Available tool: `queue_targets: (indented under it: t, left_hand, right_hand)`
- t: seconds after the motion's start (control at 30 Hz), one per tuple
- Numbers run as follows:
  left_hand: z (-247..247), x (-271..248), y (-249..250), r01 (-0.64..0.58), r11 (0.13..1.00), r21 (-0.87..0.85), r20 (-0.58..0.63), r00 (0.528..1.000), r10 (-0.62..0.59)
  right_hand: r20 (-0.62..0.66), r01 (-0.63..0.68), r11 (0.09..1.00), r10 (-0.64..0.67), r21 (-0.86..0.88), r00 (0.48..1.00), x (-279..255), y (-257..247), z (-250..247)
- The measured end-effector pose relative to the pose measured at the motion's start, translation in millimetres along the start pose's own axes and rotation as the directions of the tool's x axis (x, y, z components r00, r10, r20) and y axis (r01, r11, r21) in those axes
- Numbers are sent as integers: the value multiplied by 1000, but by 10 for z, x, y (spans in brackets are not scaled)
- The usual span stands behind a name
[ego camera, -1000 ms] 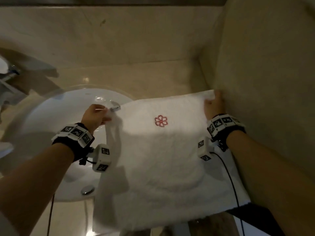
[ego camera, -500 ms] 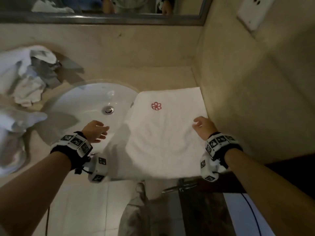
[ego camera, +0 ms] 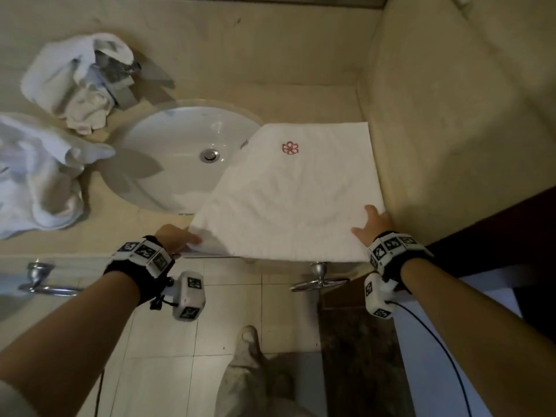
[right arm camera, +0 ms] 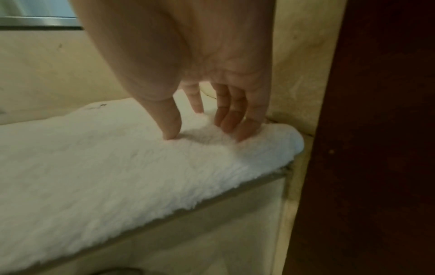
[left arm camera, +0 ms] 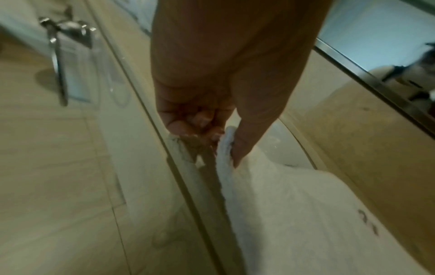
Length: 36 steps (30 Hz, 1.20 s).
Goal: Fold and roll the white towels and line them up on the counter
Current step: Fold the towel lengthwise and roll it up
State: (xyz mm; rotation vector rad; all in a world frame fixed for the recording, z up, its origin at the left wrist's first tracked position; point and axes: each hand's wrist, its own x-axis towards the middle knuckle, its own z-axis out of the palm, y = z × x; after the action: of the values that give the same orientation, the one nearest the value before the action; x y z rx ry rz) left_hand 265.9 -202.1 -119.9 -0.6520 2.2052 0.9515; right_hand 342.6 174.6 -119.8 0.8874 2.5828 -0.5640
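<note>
A white towel (ego camera: 291, 194) with a small red flower emblem (ego camera: 290, 148) lies flat on the beige counter (ego camera: 301, 97), its left part over the sink's rim and its near edge at the counter's front. My left hand (ego camera: 177, 237) pinches the towel's near left corner (left arm camera: 223, 147), thumb on top and fingers curled beneath. My right hand (ego camera: 371, 222) rests on the near right corner, its straight fingertips (right arm camera: 240, 134) pressing into the pile (right arm camera: 117, 158) beside the side wall.
A white oval sink (ego camera: 180, 152) with a metal drain sits left of the towel. Crumpled white towels (ego camera: 75, 82) lie at the back left, another (ego camera: 33, 173) on the left. The side wall (ego camera: 451, 130) borders the towel. Chrome towel-bar mounts (ego camera: 319, 270) hang under the counter.
Both hands pulled back from the towel's far corners to its near corners. The left hand, free half a second ago, now pinches the near left corner; the right rests on the near right.
</note>
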Motion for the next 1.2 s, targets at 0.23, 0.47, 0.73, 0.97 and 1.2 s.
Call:
queue_targets:
  t: [0.23,0.47,0.73,0.97,1.2]
  left_hand:
    - [-146,26,88,11,937,-349,-90,995,-46]
    - [168,-248,824,-452,813,-368,-248,890,382]
    - [1341,-1088,1286,-857,510,77,543,465,699]
    - [1189,-657,999,-678,651,341,241,732,637]
    - [1214,-413,881,-443,895,50,187,885,427]
  right_hand:
    - [243,285,955,-260,-74,934,-109,-226,116]
    - [56,105,932,-132,346,990,-160,-163,-93]
    - [69,-75,699,37,712,997,-241,9,-332]
    - [116,-73,883,21,464,993,-327,22,-222]
    - [164,-105,906,40,411,986,-296,28,-161]
